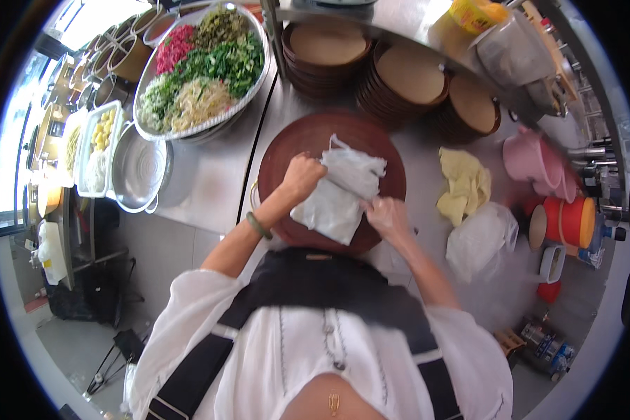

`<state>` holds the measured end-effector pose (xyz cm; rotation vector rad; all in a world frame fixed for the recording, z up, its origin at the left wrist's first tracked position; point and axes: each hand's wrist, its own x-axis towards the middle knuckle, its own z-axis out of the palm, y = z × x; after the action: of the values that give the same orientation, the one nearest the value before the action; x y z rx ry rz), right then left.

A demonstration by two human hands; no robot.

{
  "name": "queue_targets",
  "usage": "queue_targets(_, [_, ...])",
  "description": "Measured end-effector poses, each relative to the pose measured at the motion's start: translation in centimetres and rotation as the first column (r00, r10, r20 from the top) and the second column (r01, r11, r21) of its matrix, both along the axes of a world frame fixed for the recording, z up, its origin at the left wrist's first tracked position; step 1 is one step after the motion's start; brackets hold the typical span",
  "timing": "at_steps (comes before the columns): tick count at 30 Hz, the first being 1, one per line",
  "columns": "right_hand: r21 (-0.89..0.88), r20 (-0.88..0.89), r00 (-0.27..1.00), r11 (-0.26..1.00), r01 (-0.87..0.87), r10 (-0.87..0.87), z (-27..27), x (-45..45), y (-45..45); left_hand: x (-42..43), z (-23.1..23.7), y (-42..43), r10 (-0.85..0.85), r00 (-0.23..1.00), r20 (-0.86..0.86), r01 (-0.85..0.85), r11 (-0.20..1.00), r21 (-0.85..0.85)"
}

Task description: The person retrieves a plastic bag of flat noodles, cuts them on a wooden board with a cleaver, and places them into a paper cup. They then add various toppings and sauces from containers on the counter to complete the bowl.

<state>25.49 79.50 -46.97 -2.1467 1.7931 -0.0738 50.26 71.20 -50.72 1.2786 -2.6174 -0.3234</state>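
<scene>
A white plastic bag [331, 210] lies on a round reddish-brown board or tray [286, 142] in front of me. Its upper part is folded over, and a loose strip or handle sticks up at the far end. My left hand [305, 177] is closed on the bag's left edge by the fold. At the right end of that fold, the fingers of my right hand [389, 216] grip the bag's edge, slightly blurred. What the bag contains cannot be seen.
Beyond the board stand stacks of brown bowls [412, 73] under a metal shelf. At upper left is a large tray of chopped vegetables [210, 68], near a metal pan [139, 168]. A yellow cloth [464, 184], another plastic bag [480, 239] and pink containers [533, 157] lie right.
</scene>
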Motion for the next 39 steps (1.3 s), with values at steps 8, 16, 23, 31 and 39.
queue_targets(8, [-0.062,0.024,0.999,0.998,-0.023,0.024,-0.4,0.2,0.4,0.4,0.1,0.8,-0.043,0.999,-0.025,0.040,0.994,-0.103])
queue_targets(16, [-0.009,0.031,0.999,1.000,-0.011,0.011,-0.5,0.7,1.3,0.9,-0.2,1.4,-0.023,0.999,-0.049,0.023,1.000,0.001])
queue_targets(23, [0.011,-0.017,0.996,0.996,-0.087,0.087,0.3,0.8,1.9,1.8,-0.6,2.8,0.059,0.997,-0.057,-0.048,0.982,0.182])
queue_targets(31, [-0.105,-0.002,0.999,0.994,-0.044,0.044,0.2,1.8,2.2,1.7,0.2,2.7,0.126,0.992,-0.008,-0.122,0.972,0.202])
queue_targets(39, [0.091,-0.041,0.993,0.990,-0.110,0.114,-0.5,1.5,2.1,1.8,-0.3,3.1,0.091,0.995,0.047,-0.100,0.963,0.249])
